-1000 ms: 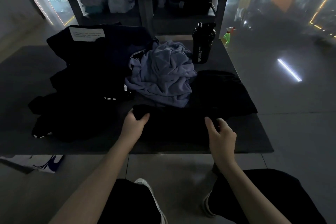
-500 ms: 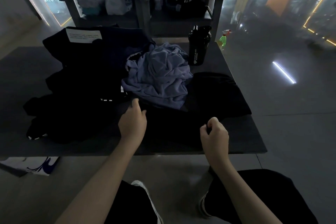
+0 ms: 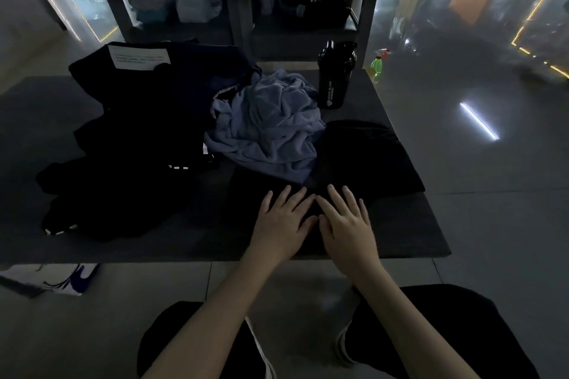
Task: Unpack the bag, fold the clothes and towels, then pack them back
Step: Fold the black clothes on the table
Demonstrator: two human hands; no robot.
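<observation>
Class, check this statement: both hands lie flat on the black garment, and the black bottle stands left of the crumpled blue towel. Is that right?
Not quite. The head view shows the black bottle standing right of the crumpled blue towel, not left. The left hand and right hand do lie flat on the black garment.

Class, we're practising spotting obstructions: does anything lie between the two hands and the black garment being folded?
Nothing visible. The left hand and right hand press flat on the black garment; the crumpled lavender cloth overlaps only its far edge.
</observation>
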